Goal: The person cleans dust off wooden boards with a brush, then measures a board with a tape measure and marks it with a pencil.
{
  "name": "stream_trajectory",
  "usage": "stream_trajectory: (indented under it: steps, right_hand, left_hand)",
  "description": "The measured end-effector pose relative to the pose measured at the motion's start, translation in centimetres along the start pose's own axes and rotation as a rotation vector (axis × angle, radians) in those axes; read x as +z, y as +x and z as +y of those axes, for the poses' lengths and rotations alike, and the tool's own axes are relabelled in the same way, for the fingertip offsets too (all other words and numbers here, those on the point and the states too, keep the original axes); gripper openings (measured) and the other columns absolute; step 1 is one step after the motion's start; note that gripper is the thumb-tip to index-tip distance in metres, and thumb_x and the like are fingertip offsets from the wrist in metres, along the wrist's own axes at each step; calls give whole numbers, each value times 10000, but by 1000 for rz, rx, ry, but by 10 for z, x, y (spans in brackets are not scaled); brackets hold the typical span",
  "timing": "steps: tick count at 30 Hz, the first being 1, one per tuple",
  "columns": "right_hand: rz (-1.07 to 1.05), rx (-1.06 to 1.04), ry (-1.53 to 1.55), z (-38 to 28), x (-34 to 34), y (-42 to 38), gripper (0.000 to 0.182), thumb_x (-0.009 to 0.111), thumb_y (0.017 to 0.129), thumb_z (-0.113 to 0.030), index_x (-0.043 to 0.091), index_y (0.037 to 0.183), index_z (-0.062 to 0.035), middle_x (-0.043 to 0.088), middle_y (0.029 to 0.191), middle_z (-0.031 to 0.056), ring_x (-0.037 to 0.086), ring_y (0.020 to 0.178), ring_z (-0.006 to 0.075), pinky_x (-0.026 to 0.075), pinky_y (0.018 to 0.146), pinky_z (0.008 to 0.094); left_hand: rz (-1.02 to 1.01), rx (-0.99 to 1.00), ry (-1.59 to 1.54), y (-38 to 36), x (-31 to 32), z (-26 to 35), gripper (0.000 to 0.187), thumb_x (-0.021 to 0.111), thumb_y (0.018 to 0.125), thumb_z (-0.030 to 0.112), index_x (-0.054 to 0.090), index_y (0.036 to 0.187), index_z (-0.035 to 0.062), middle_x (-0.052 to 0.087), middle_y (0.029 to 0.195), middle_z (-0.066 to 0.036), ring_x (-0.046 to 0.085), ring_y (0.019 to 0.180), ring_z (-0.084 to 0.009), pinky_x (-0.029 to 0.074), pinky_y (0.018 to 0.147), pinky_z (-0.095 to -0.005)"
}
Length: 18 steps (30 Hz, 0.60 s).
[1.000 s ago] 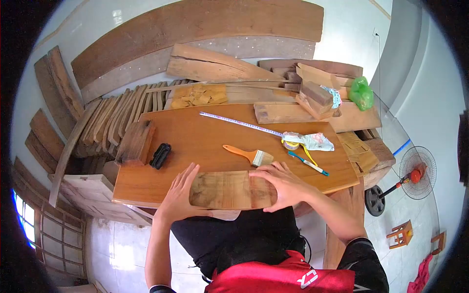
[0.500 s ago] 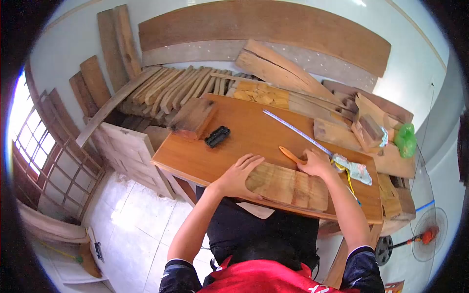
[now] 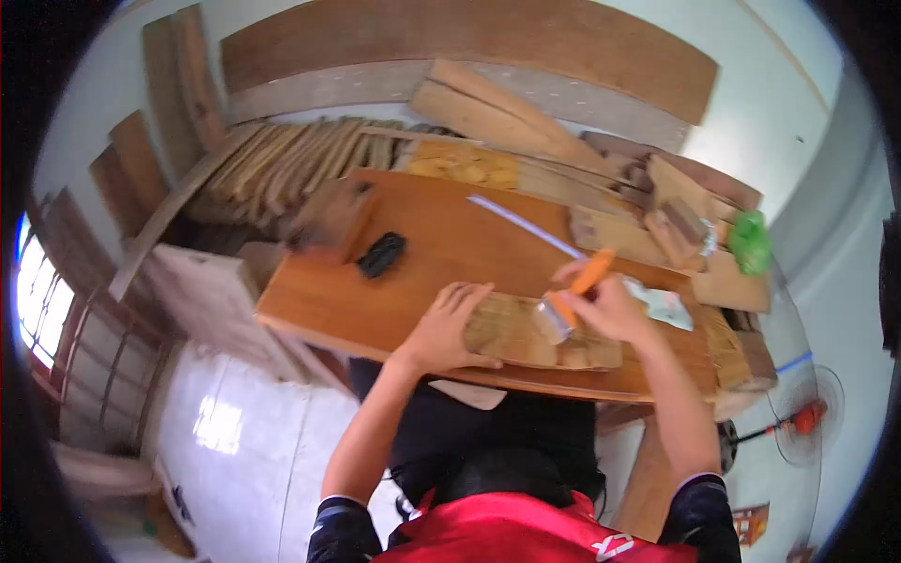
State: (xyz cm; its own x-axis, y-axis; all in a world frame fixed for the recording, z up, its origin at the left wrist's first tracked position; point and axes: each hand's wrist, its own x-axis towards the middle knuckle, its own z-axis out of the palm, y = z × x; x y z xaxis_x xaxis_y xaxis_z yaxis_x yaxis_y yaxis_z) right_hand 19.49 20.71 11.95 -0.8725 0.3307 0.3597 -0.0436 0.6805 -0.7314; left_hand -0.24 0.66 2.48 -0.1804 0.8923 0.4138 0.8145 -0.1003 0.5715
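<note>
My right hand [image 3: 605, 305] grips an orange-handled brush [image 3: 591, 272], its pale bristle end over the right part of a light wooden board [image 3: 511, 330]. The board lies flat along the near edge of the brown table [image 3: 450, 235]. My left hand [image 3: 446, 330] rests at the board's left end, thumb along its near edge and fingers spread. A black object [image 3: 382, 255] lies on the table to the left, beside a blurred wooden block [image 3: 333, 218]. Behind my right hand is a measuring tape strip [image 3: 526, 227].
A white packet [image 3: 668, 308] lies right of my right hand. Stacked wood strips [image 3: 291, 164] and planks stand behind the table. A green bag [image 3: 750, 242] sits at the right, above a fan [image 3: 807, 416]. A pale wooden panel [image 3: 211, 300] leans at the left.
My right hand has picked up the orange brush from the table and raised it over the board. My left hand stays at the board's left end. The whole view has shifted.
</note>
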Motion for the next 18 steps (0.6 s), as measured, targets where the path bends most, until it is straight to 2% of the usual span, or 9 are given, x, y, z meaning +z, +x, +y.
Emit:
stream_trajectory:
  steps: [2,5,8,11,14,15,18]
  right_hand:
    - [-89,185,-188,-13,-4,-2,245,725,917,-232,678,1050,-32,670,781,30,619,712,114,499,660,283]
    - [72,178,29,30,6,8,260,719,928,-245,685,1065,-27,683,764,18,615,651,97,498,609,266]
    - [-5,295,120,6,30,8,256,719,931,-241,689,1066,-26,702,804,32,617,666,75,491,608,238]
    - [50,100,149,10,42,6,258,710,938,-244,692,1078,-28,715,842,42,623,672,60,484,598,222]
    - [234,143,139,36,16,15,262,715,933,-240,693,1085,-28,728,885,47,641,707,82,499,631,243]
    - [294,138,33,59,4,21,247,717,929,-229,700,1110,-62,739,971,50,667,807,113,521,704,277]
    - [208,-76,-208,86,-13,31,223,713,929,-220,707,1113,-93,740,1031,44,677,902,162,533,798,308]
  left_hand:
    - [-9,-26,-70,-1,-4,-3,1154,864,640,533,307,1527,51,365,1519,-231,267,1449,-420,255,1196,-492]
    - [182,-18,-150,-9,-3,-29,941,791,808,408,311,1523,28,399,1493,-226,327,1428,-367,289,1179,-467]
    - [316,-180,-534,-10,11,-57,734,691,923,264,325,1512,25,407,1491,-232,371,1414,-347,321,1160,-437]
    - [355,-252,-758,-10,10,-48,562,621,968,176,403,1459,9,442,1475,-213,448,1368,-312,371,1123,-397]
    - [277,-240,-460,-9,4,-34,485,632,956,173,487,1382,-10,483,1457,-186,522,1303,-288,413,1083,-372]
    - [283,-193,-241,-9,-2,-23,442,633,948,152,525,1339,-22,547,1401,-167,557,1263,-262,426,1064,-358]
    - [277,-243,-329,-9,-2,-19,449,636,939,141,526,1345,-16,599,1338,-173,577,1238,-269,433,1057,-362]
